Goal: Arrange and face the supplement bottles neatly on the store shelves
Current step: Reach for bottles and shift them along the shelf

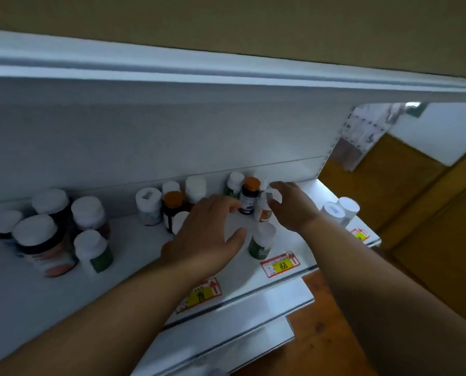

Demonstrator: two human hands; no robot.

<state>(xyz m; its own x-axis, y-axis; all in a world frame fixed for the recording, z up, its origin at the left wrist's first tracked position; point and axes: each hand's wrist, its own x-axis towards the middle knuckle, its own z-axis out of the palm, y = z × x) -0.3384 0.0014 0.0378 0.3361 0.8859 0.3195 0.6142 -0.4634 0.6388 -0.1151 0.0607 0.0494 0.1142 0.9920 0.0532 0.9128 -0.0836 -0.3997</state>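
Observation:
Supplement bottles stand on a white shelf [134,270]. My left hand [207,232] reaches in with fingers extended, its fingertips touching a dark bottle with an orange cap [249,195]; the thumb is spread apart. My right hand [294,208] curls its fingers and thumb round the cap of a small white bottle with an orange label [264,213] just right of the dark one. A green bottle with a white cap [261,244] stands in front, between both hands. Motion blur softens the fingertips.
A loose cluster of white-capped bottles [47,234] fills the shelf's left part; more bottles [172,204] stand behind my left hand. Two white bottles [340,210] sit near the right end. Yellow price tags [280,264] line the front edge. An upper shelf [226,74] overhangs.

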